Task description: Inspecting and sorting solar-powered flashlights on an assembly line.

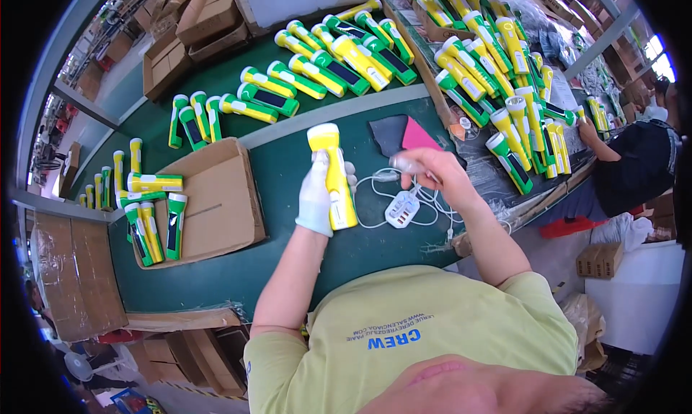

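My left hand [315, 190], in a white glove, is wrapped round a yellow flashlight [336, 180] held upright with its lamp end away from me. My bare right hand [436, 170] is off to its right, fingers closed together near a pale, blurred thing that I cannot make out. Just below the right hand lies a white multi-port charging block [402, 209] with white cables looped around it on the green table. Behind that hand are a black piece [388, 134] and a pink piece [420, 136] of flat material.
Yellow-and-green flashlights [313, 75] line the raised back ledge. A shallow cardboard box [216, 219] at left holds several more. Others are heaped on the right-hand bench [472, 154], where a co-worker's hand [589, 131] touches one. A grey metal frame [86, 104] stands left.
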Action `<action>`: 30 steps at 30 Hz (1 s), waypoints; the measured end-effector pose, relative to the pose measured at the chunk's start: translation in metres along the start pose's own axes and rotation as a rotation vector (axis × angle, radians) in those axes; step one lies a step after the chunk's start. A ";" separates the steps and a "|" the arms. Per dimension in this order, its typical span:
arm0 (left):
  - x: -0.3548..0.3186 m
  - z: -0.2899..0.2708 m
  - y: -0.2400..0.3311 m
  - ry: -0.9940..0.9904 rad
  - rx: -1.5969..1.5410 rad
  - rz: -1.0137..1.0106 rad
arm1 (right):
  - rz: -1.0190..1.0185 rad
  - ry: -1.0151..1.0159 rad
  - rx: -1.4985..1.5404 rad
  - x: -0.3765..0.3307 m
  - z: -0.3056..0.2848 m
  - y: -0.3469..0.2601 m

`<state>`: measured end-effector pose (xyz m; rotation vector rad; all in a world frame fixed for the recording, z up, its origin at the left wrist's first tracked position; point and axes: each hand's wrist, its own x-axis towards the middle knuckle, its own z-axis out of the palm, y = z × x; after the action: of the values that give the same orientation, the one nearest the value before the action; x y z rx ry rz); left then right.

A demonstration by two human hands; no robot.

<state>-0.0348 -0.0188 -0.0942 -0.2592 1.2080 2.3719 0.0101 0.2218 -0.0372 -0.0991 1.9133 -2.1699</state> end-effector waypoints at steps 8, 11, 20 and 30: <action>-0.014 0.010 -0.014 0.006 0.013 0.018 | -0.458 0.041 -0.685 -0.016 0.051 0.021; -0.008 0.011 -0.016 -0.052 0.181 0.110 | -0.876 0.092 -1.132 -0.005 0.064 0.019; -0.021 0.027 -0.002 -0.258 0.239 0.442 | -0.503 -0.399 -0.652 -0.008 0.053 0.031; -0.011 0.028 0.001 -0.163 0.159 0.324 | -0.583 -0.426 -0.596 -0.034 0.072 0.067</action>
<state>-0.0248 -0.0005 -0.0728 0.1933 1.4387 2.4855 0.0680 0.1527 -0.0896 -1.2441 2.3624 -1.5551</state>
